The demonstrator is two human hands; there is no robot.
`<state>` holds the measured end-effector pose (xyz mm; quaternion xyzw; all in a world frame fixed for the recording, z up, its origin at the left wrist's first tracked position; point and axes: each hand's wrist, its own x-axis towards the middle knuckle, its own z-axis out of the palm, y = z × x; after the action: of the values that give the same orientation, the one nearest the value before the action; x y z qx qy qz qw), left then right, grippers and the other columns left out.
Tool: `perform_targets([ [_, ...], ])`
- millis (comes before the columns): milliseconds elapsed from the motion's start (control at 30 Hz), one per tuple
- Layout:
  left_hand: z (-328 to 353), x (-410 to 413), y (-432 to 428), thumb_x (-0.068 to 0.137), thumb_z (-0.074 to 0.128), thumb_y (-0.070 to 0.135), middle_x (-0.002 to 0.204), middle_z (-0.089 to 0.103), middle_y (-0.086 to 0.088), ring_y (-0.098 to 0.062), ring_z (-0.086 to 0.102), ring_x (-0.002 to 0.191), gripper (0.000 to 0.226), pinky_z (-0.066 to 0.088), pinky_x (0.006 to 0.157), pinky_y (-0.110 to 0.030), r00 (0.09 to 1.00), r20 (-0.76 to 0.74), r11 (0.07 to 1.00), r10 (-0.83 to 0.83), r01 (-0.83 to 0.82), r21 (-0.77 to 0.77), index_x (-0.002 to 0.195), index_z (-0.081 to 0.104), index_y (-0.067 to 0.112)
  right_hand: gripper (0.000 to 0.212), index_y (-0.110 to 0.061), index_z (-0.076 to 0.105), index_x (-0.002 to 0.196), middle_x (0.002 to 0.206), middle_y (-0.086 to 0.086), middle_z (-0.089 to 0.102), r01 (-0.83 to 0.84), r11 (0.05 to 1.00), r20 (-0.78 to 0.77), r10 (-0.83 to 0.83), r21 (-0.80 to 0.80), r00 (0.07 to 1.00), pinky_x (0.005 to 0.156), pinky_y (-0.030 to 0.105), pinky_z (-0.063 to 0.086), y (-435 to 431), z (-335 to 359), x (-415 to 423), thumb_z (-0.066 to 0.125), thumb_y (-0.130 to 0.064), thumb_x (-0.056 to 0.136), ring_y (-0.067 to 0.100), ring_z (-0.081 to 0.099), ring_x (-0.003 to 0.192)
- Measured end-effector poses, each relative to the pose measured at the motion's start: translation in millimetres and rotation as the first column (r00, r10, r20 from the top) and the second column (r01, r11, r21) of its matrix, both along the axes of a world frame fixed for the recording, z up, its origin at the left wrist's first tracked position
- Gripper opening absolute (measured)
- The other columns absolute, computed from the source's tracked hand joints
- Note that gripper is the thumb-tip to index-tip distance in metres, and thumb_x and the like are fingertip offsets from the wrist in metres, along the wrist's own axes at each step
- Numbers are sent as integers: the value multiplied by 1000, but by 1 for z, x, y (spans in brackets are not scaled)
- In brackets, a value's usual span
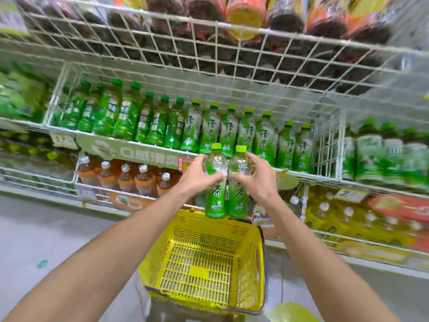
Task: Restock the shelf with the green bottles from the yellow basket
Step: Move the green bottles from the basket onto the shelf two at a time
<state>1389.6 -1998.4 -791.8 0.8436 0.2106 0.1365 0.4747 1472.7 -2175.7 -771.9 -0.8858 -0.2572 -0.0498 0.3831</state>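
Note:
I hold two green tea bottles upright and side by side, above the far rim of the yellow basket. My left hand grips the left green bottle. My right hand grips the right green bottle. Both have light-green caps. The basket's slatted floor shows nothing lying in it. Behind the bottles, the wire shelf carries a row of matching green bottles with darker green bottles to their left.
A wire shelf of dark bottles hangs overhead. Brown tea bottles stand on the lower left shelf, yellow drinks on the lower right. Grey floor lies to the left with a small green scrap.

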Motion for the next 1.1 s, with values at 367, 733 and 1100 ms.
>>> perform_targets([
  [367, 122, 121, -72, 75, 75, 58, 138, 57, -8, -28, 64, 109, 89, 57, 87, -42, 977, 108, 978, -183, 170, 118, 147, 34, 25, 88, -11, 52, 146, 141, 9, 60, 189, 979, 82, -195, 83, 977, 111, 36, 42, -76, 111, 89, 88, -43, 72, 24, 57, 128],
  [733, 119, 250, -112, 62, 95, 31, 120, 65, 0, -18, 63, 112, 75, 51, 97, -25, 967, 93, 965, -236, 222, 139, 125, 55, 18, 67, -11, 62, 134, 110, -16, 66, 272, 950, -86, -262, 151, 961, 75, -2, 39, -109, 97, 189, 90, -24, 74, 2, 65, 93],
  [1100, 123, 303, -109, 67, 94, 22, 143, 52, -15, -35, 55, 129, 111, 53, 96, -35, 930, -220, 869, -293, 355, 345, 154, 27, 11, 84, -15, 48, 149, 145, 7, 56, 234, 951, -72, -253, -200, 965, 99, 23, 42, -102, 72, 251, 83, -46, 79, 24, 57, 129],
])
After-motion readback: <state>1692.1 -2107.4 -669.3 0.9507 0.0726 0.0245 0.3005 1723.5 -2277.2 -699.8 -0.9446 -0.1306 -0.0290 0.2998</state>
